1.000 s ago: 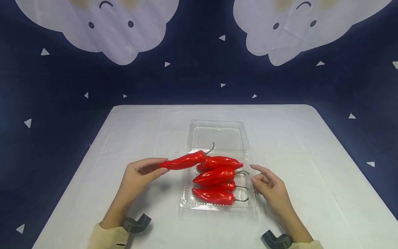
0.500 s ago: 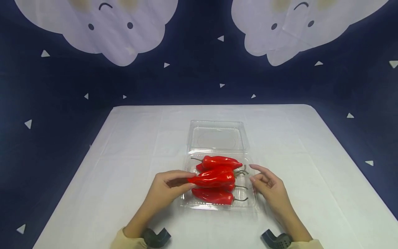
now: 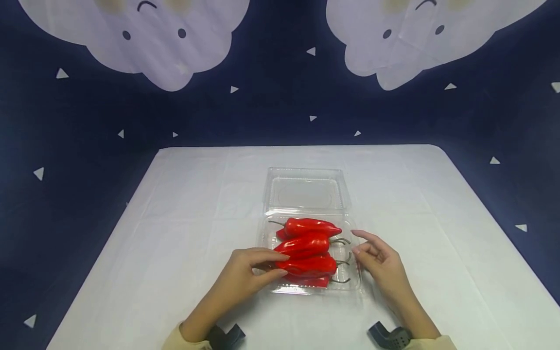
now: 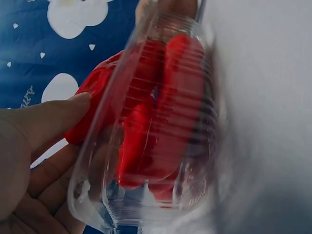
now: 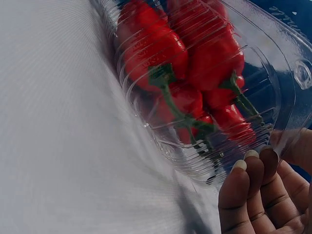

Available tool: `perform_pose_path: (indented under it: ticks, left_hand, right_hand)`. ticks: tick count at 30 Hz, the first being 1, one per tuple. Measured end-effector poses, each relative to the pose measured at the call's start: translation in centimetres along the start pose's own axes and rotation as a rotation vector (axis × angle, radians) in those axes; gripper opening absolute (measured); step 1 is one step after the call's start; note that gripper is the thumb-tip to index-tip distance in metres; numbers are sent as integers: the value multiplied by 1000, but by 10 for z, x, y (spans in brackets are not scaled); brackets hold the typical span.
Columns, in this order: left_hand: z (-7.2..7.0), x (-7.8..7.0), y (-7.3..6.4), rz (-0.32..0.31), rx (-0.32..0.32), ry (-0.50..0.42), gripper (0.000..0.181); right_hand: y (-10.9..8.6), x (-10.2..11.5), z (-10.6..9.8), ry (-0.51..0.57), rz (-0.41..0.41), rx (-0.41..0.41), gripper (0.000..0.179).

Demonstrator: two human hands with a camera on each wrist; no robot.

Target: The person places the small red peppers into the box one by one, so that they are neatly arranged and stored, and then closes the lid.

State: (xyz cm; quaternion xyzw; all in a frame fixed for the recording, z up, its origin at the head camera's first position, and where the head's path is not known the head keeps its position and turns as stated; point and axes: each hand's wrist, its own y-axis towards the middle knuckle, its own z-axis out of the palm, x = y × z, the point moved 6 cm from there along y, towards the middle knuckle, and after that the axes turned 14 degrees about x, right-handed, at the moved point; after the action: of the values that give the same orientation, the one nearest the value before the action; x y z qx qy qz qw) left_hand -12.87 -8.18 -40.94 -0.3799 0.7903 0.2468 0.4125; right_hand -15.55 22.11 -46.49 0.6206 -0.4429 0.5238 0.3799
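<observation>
My left hand (image 3: 250, 271) pinches a glossy red chili pepper (image 3: 311, 266) by its tapered end, thumb below and fingers above in the head view. This pepper lies over other red peppers in an open clear plastic clamshell box (image 3: 347, 287), its stem pointing right. In the left wrist view, the thumb presses the held pepper (image 4: 90, 105) just above the box rim. My right hand (image 3: 380, 262) holds the box's right edge with bent fingers. From the right wrist, the fingertips (image 5: 241, 168) show against the ribbed wall, below the green stems (image 5: 173, 105).
The box's clear lid (image 3: 306, 193) lies folded back on the far side. A white cloth covers the table (image 3: 197, 194). Behind it hangs a dark blue backdrop (image 3: 271, 116) with clouds and small triangles. Dark devices (image 3: 389, 336) are strapped at both wrists.
The left hand has carried the pepper rightward and toward the near side, from above the box's left edge down onto the front peppers. The right hand has stayed at the box's right edge.
</observation>
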Motion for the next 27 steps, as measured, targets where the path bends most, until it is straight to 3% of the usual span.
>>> perform_pose_path:
  ticks: [2,7,9,12,16,21,24,27]
  left_hand:
    - [0,-4,2,27,12,119,35]
    - [-2,-15,5,163,-14,412,35]
    - [-4,-19,6,204,-30,466,34]
    - [-8,-22,7,212,-30,492,33]
    - [-18,-22,8,169,-47,471,32]
    - [-42,-10,13,68,-157,378,28]
    - [-61,10,19,-29,-244,243,23]
    - [-79,40,30,-150,-310,94,23]
  right_hand:
    - [0,-1,-1,9,-3,-1,45]
    - [-1,-2,-2,20,-10,-12,44]
    - [-1,-2,-3,24,-15,-13,44]
    - [-1,-2,-2,36,-23,-10,43]
    - [-1,-1,-2,35,-14,-12,42]
    - [-2,0,-3,-2,15,-18,41]
    - [-2,0,-3,-8,18,-14,42]
    - [-2,1,-3,-2,14,-9,41]
